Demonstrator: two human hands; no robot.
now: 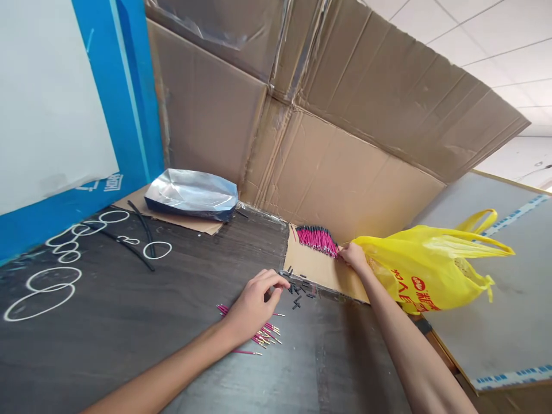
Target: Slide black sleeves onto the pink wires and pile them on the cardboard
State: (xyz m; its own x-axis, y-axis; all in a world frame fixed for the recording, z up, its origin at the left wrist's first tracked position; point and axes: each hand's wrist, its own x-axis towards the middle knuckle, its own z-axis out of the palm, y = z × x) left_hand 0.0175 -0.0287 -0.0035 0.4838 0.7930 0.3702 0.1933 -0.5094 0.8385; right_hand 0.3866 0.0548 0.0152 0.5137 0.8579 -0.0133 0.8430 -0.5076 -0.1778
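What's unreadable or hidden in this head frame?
- Left hand: fingertips curl over the small black tube pieces; whether one is pinched is too small to tell.
- Right hand: fingers touch the pink wire bundle; the grip is hidden by the hand.
- Yellow bag: contents hidden by the plastic.
- Loose pink wires: partly covered by the left hand.
- Silver pouch: contents unseen.

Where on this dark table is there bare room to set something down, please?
The widest bare stretch of the table lies between the white rings and the left hand. Another patch runs between the foil bag and the cardboard sheet. It is crowded around the pink wires, the black sleeves and the right hand beside the yellow bag.
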